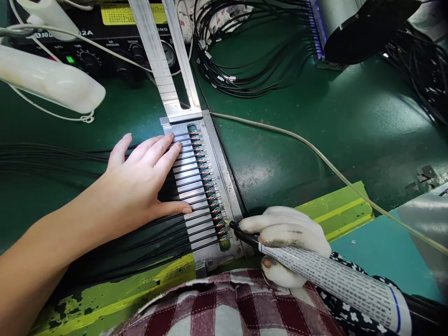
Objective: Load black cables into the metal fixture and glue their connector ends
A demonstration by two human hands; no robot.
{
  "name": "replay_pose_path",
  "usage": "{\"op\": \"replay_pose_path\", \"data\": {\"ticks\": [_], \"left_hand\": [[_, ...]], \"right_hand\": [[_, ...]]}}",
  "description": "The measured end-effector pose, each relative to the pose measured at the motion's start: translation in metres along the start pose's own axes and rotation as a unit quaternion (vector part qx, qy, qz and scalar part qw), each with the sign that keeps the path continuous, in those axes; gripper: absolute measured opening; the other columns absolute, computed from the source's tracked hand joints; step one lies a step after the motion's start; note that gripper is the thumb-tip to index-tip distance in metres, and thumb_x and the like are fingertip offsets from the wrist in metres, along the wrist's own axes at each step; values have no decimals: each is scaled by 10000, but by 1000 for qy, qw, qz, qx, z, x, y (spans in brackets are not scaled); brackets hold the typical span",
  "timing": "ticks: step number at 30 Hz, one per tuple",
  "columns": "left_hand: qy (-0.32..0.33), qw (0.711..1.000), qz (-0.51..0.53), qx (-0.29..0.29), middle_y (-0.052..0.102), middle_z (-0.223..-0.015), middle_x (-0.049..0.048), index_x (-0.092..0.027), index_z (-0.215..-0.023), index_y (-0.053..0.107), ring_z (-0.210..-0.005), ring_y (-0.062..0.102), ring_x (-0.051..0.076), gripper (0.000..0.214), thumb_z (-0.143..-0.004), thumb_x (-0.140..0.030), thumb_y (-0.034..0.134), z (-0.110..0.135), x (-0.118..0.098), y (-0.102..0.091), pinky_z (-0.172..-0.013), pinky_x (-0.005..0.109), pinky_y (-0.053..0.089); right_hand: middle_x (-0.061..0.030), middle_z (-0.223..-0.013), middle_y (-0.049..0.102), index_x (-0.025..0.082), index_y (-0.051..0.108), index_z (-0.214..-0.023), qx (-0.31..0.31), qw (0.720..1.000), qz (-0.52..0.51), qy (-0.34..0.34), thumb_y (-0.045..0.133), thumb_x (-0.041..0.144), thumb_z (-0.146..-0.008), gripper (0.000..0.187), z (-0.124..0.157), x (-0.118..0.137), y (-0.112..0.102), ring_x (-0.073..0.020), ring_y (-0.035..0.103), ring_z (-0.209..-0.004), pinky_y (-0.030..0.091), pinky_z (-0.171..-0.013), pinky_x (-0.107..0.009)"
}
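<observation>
My left hand (pixel 140 170) is bare, fingers spread, and rests over the black cables (pixel 191 184) at the left side of a metal fixture (pixel 224 163). Side by side, the cables lie across the plate and end in small connectors with coloured wires (pixel 211 190) over a slot. My right hand (pixel 290 233), in a white glove with smudged fingers, is closed around a thick pen-shaped tool (pixel 329 275). Its barrel is white with printed text and blue bands. The narrow black front points at the connectors near the slot's lower end; whether it touches them I cannot tell.
The fixture's slotted cover (pixel 168 60) stands open at the back. Behind it is a black dispenser unit (pixel 87 51) with dials. A white cylindrical object (pixel 49 77) hangs at left. More black cables (pixel 252 79) lie at the back. A pale cord (pixel 297 137) crosses the green table (pixel 273 168).
</observation>
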State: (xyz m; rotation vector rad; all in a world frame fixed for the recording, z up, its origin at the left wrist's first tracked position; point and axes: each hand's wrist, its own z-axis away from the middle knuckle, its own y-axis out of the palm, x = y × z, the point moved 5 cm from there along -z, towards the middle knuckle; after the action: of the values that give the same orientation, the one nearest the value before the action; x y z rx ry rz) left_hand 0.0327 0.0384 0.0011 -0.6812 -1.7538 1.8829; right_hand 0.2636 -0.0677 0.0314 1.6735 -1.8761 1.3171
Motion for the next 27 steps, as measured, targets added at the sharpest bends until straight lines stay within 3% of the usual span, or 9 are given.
{"op": "replay_pose_path", "data": {"ticks": [27], "left_hand": [[4, 1000, 12, -22, 362, -1576, 230, -91, -1526, 263, -1435, 376, 393, 1093, -740, -774, 595, 1, 3, 4, -1220, 590, 107]], "right_hand": [[-106, -899, 791, 179, 606, -891, 3, 1000, 2, 15, 600, 235, -877, 58, -6, -2, -1, -195, 767, -783, 550, -600, -297]]}}
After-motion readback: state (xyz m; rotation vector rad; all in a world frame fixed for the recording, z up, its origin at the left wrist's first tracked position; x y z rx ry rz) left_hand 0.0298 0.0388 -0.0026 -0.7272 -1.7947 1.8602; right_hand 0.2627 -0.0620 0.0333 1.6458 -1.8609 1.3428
